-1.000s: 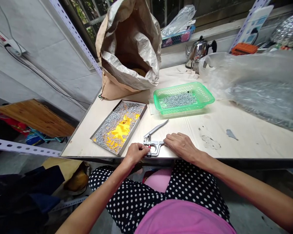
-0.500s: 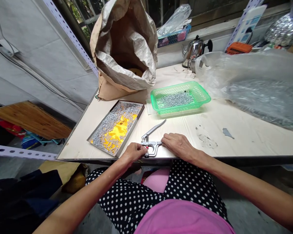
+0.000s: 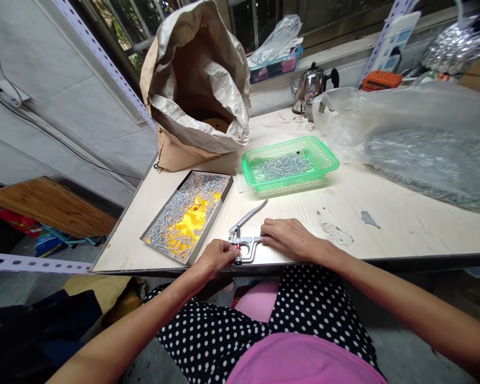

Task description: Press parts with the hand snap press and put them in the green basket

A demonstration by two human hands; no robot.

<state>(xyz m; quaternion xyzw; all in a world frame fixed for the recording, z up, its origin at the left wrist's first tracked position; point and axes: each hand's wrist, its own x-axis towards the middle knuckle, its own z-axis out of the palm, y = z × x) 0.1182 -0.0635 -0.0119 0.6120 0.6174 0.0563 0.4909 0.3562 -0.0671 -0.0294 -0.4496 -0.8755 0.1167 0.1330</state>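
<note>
A pair of silver snap-fastener pliers (image 3: 247, 241) lies near the table's front edge, its upper handle raised away from the lower one and a spring between them. My right hand (image 3: 290, 238) is closed around the end of the lower handle. At the jaw end, my left hand (image 3: 219, 255) has thumb and fingertips pinched together by a small red part; anything between them is too small to make out. Left of the pliers sits a shallow tray (image 3: 189, 216) of small metal pins on a yellow bottom. Behind them, a green plastic basket (image 3: 290, 162) holds more such pins.
A large open paper sack (image 3: 196, 85) stands at the back left. On the right lies a clear plastic bag (image 3: 420, 149) full of shiny pieces. A metal kettle (image 3: 312, 88) and an orange case (image 3: 381, 80) stand at the back.
The camera view has shifted slightly. Both hands stay at the pliers, with the left fingertips still at the jaw end and the right hand still on the handle.
</note>
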